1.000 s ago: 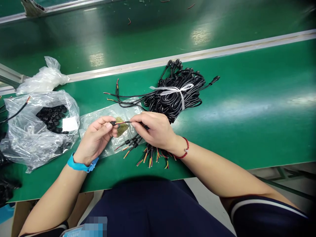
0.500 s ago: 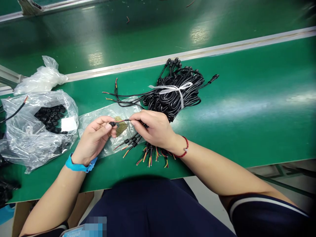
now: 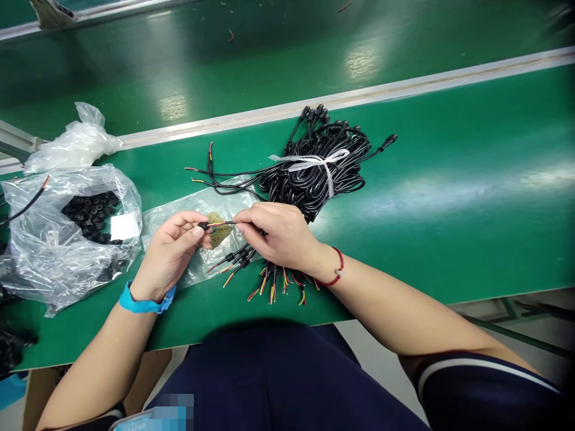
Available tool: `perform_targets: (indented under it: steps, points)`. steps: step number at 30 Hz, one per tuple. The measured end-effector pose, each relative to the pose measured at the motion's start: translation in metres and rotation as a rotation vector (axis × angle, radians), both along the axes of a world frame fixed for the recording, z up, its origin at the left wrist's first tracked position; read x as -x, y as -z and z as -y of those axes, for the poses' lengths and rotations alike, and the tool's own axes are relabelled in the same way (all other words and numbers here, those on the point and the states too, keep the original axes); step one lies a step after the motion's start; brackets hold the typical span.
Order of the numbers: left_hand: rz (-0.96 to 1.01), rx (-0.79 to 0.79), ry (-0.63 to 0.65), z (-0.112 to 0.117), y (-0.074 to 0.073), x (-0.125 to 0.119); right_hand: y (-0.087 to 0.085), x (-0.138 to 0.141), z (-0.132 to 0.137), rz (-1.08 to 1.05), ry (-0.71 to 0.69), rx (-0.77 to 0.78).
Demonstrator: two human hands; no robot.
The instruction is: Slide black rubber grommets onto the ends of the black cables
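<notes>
Midway between the front and far edges of the green tabletop (image 3: pixel 426 239), a worker's left hand (image 3: pixel 177 239) pinches a small black fitting (image 3: pixel 203 225) while the right hand (image 3: pixel 278 236) grips a black cable (image 3: pixel 231 222), its red and yellow wires (image 3: pixel 217 224) running to the fitting. From where I stand, a crooked push could bend those thin strands, and a loosened pinch could drop the fitting onto the see-through bag (image 3: pixel 164 216) below. Beyond the far edge's pale rail (image 3: pixel 247 123), a second green surface (image 3: pixel 278 66) bears a wire scrap (image 3: pixel 231 36), light glaring off both
</notes>
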State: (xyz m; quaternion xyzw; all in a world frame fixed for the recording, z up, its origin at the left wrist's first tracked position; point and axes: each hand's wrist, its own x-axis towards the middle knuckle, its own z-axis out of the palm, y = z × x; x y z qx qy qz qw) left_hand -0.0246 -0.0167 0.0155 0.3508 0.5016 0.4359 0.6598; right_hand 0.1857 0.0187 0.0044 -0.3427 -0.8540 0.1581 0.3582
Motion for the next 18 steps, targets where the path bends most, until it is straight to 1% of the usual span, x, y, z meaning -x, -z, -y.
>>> perform_targets:
  steps: [5,9,13,15,18]
  points:
    - [-0.134,-0.08,-0.011,0.0014,-0.002,-0.0032,0.0005,0.0002,-0.0003,0.013,0.001,0.009]
    - [-0.299,-0.119,-0.026,0.0033,-0.0053,-0.0068,0.0001,-0.0003,-0.0011,-0.009,-0.029,0.036]
    - [-0.442,-0.204,-0.062,0.0042,-0.0074,-0.0075,-0.0013,-0.001,-0.0007,-0.005,-0.05,0.042]
    - [-0.485,-0.225,-0.047,0.0044,-0.0074,-0.0073,-0.0017,-0.0012,-0.0001,-0.007,-0.044,0.034]
    - [-0.473,-0.206,0.016,0.0046,-0.0073,-0.0083,-0.0015,-0.0014,0.0001,-0.013,-0.053,0.023]
